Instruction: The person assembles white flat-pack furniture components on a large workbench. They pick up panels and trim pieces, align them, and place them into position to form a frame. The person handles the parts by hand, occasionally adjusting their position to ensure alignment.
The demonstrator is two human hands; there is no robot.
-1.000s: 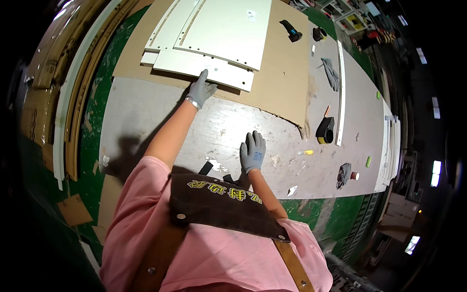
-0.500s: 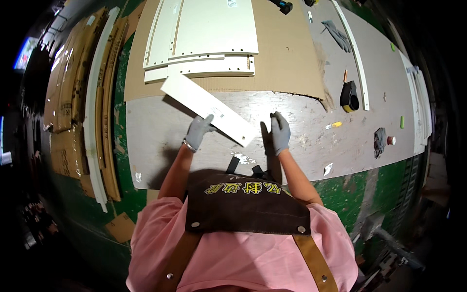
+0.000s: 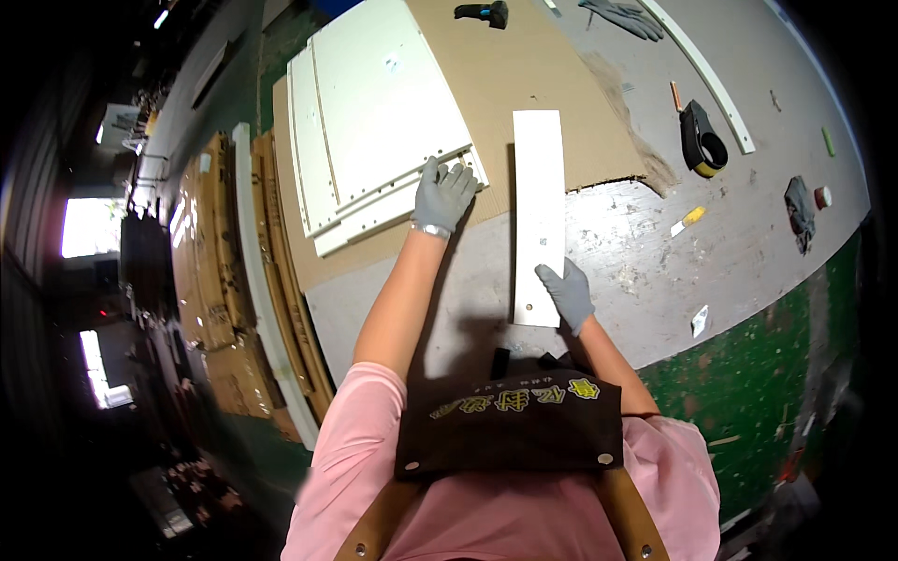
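Observation:
My right hand [image 3: 568,294], in a grey glove, grips the lower end of a narrow white board [image 3: 540,206], its thumb lying on the face. The board stretches away from me, with a small hole near its near end and a small printed label. My left hand [image 3: 443,196], gloved too, has its fingers spread over the near right corner of a stack of white panels [image 3: 383,103]. Small holes run along the panels' near edges. Whether the left fingertips press on the panels or hover just above, I cannot tell.
Cardboard [image 3: 505,70] lies under the panels on the grey table [image 3: 617,243]. To the right are a black tape roll [image 3: 702,140], a yellow-handled knife [image 3: 688,221], a long white strip [image 3: 706,75] and gloves [image 3: 625,17]. Wrapped cardboard packs [image 3: 208,262] stand at the left.
The narrow board has passed from my left hand to my right and turned to point away from me. My left hand has moved up to the panel stack. The view has turned left.

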